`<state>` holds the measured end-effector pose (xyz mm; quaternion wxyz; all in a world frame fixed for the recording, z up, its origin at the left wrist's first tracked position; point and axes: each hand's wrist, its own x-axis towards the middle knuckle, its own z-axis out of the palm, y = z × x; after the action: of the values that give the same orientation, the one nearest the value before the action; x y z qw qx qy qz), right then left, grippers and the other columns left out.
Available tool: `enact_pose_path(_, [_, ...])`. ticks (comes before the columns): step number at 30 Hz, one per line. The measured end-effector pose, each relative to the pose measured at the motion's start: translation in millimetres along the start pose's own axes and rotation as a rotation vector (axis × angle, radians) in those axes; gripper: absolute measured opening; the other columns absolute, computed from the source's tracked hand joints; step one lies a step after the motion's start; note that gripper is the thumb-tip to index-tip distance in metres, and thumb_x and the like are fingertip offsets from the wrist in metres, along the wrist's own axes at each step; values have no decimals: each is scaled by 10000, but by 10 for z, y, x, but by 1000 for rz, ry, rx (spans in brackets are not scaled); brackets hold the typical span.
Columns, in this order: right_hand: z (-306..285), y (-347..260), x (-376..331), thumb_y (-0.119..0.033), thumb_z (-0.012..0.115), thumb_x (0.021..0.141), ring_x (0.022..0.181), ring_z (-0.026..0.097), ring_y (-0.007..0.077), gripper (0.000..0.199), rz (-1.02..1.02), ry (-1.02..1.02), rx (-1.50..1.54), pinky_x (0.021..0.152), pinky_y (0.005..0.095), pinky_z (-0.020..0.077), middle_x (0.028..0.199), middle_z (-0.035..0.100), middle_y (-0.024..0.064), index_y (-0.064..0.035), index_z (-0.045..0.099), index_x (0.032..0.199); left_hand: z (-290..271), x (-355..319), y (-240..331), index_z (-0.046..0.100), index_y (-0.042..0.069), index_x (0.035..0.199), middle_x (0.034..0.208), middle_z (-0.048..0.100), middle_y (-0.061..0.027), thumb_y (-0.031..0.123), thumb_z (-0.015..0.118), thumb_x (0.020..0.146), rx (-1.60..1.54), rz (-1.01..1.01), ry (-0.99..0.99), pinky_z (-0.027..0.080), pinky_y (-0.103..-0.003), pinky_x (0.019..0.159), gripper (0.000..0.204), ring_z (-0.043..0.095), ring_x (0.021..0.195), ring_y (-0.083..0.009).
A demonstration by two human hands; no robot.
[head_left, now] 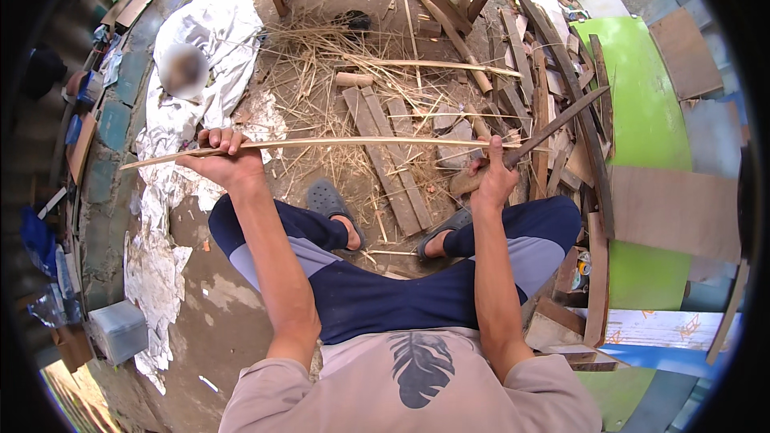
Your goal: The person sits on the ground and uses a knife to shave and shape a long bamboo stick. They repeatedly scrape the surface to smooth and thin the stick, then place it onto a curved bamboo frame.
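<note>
While the left hand (224, 156) grips one bamboo strip (321, 144), right hand (491, 172) fingers clench one long knife (553, 124).

A blurred round patch (184, 70) hides part of the white sheet (212, 32).

Daylight fills my view, soft and even, so the shadows under my legs and sandals fall faint and short. The brightest patches are the white sheet (210, 40) at upper left and the green panel (642, 104) on the right, both close to glare. The fisheye bends straight edges toward the rim, and a black ring closes off the corners. The centre is sharp; the left margin is dark and smeared. One round spot on the sheet is blurred.
</note>
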<state>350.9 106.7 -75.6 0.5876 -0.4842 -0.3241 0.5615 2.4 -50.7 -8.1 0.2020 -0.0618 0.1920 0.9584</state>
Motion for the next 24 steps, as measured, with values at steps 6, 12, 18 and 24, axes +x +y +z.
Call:
enact_pose_path(6, [-8, -236, -90, -140, 719, 886, 534, 544, 122, 314, 51, -20, 175, 448, 260, 444, 1045, 696, 169, 55, 596, 1099, -67, 7, -111, 608, 109, 814, 538, 343, 34, 896, 236, 816, -20, -38, -6, 318, -246, 422, 870, 345, 459, -104])
enact_pose_path(12, [-63, -232, -54, -154, 653, 925, 623, 559, 111, 267, 93, -81, 323, 531, 256, 470, 1183, 659, 131, 24, 612, 1119, -83, 14, -174, 615, 93, 938, 617, 428, -17, 788, 166, 917, 110, 19, -5, 381, -346, 539, 828, 417, 535, -171])
enact_pose_path(18, [-140, -170, 75, -183, 598, 958, 680, 541, 85, 253, 103, -178, 394, 594, 246, 473, 1245, 636, 91, 8, 598, 1124, -2, -75, -242, 572, 96, 1065, 623, 426, -7, 764, 139, 938, 187, 37, -16, 428, -339, 567, 806, 445, 571, -165])
enact_pose_path(24, [-231, -33, 244, -189, 577, 971, 664, 516, 82, 363, 162, -194, 452, 594, 258, 449, 1081, 649, 52, 30, 562, 1260, -13, -99, -266, 548, 79, 1258, 761, 615, -86, 741, 96, 947, 263, 61, -146, 511, -364, 617, 860, 581, 630, -214])
